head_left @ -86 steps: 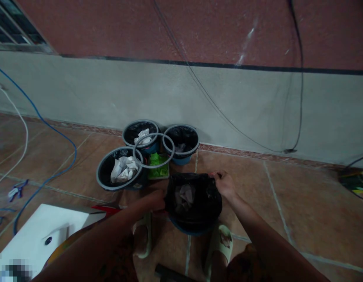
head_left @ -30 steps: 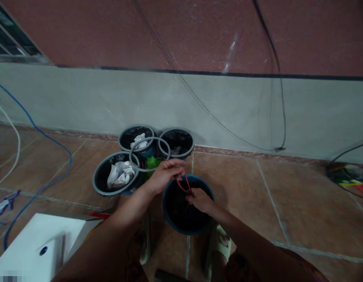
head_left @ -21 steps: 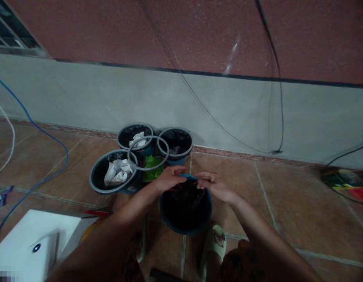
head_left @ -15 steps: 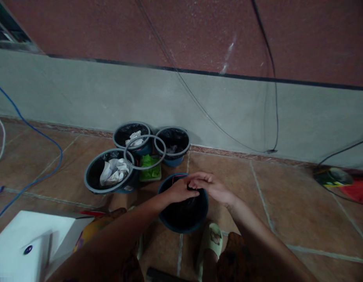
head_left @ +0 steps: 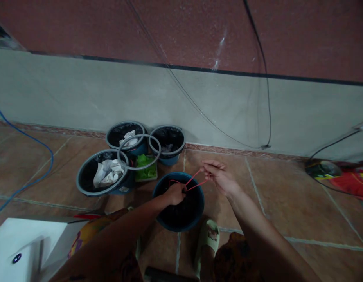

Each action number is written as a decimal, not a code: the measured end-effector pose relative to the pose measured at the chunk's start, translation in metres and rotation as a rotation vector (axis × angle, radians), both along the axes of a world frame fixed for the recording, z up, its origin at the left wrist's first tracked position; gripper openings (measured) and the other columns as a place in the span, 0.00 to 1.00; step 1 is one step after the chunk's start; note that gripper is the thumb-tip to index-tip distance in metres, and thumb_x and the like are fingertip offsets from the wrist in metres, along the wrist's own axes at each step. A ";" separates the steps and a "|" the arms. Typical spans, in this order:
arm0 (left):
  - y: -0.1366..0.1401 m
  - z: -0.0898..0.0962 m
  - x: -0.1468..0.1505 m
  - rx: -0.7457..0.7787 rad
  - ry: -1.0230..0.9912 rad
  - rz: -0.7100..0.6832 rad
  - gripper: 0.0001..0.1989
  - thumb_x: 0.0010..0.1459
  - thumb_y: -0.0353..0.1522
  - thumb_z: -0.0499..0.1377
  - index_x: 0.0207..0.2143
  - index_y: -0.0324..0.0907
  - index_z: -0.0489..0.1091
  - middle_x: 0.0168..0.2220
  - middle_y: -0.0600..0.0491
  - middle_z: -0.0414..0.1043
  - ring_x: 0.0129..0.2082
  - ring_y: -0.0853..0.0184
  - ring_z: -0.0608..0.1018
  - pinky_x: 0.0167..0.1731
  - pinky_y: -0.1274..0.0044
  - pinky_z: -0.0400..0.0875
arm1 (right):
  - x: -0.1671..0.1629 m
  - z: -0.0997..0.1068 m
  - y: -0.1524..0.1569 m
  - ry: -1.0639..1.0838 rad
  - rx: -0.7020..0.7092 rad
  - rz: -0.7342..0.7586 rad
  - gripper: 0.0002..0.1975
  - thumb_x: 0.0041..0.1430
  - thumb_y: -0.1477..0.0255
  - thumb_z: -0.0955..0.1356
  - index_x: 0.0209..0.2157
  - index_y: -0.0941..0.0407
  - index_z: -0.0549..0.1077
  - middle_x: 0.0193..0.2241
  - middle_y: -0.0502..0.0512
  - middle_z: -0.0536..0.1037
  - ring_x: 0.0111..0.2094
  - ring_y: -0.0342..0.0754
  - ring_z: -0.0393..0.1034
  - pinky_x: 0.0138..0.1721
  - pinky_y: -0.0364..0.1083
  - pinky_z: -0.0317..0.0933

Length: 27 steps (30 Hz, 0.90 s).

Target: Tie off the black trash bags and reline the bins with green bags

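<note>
Two bare hands are, in the head view, at the blue bucket (head_left: 179, 229) which stands upright on the tiled floor (head_left: 228, 203). The right hand (head_left: 219, 176) is outside its rim, at the right, and its thumb and fingertips are pinching the red string (head_left: 196, 186), which is pulled in two straight strands. The left hand (head_left: 176, 194) is over the bucket's opening, with the fingers curled together where both strands meet, and holds the string there; whether it also grips the plastic, I cannot tell. The black bag (head_left: 181, 213) is inside the bucket, too dark for showing its exact shape. Behind and to the left, three lined bins stand close together: the near bin (head_left: 123, 190) and the far left bin (head_left: 142, 149) contain white crumpled material, and the far right bin (head_left: 170, 160) is near the wall (head_left: 213, 98). A grey ring (head_left: 137, 169) lies across their rims, above a green item (head_left: 144, 161). One pale slipper (head_left: 209, 237) is just beside the bucket.
</note>
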<state>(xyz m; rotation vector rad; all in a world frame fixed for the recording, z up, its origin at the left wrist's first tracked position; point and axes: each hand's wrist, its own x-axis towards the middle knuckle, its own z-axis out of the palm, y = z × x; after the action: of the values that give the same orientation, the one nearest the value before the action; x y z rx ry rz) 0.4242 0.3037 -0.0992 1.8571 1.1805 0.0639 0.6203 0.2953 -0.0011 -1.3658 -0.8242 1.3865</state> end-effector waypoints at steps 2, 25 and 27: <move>0.013 0.018 -0.005 0.010 -0.063 0.043 0.15 0.49 0.25 0.62 0.41 0.40 0.77 0.44 0.46 0.79 0.46 0.57 0.78 0.50 0.70 0.69 | 0.000 0.001 0.002 -0.050 0.010 -0.032 0.22 0.39 0.60 0.77 0.35 0.56 0.76 0.24 0.50 0.78 0.20 0.38 0.62 0.20 0.40 0.57; 0.027 0.133 -0.029 0.220 -0.522 0.121 0.17 0.61 0.34 0.56 0.52 0.40 0.69 0.38 0.50 0.76 0.36 0.66 0.77 0.40 0.76 0.69 | -0.064 -0.018 0.003 -0.416 0.172 0.343 0.14 0.59 0.61 0.65 0.26 0.55 0.73 0.22 0.48 0.73 0.24 0.42 0.65 0.28 0.43 0.56; 0.032 0.128 -0.036 0.278 -0.392 0.233 0.21 0.58 0.34 0.59 0.55 0.40 0.67 0.40 0.49 0.77 0.36 0.64 0.78 0.40 0.75 0.70 | -0.061 -0.017 0.007 -0.426 0.182 0.311 0.19 0.61 0.57 0.63 0.23 0.55 0.70 0.19 0.47 0.70 0.21 0.41 0.61 0.25 0.42 0.53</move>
<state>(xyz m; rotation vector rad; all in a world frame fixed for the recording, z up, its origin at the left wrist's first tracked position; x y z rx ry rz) 0.3884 0.3356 0.0288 1.8212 1.1427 0.7223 0.5594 0.3019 -0.0183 -1.4529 -1.4597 1.2246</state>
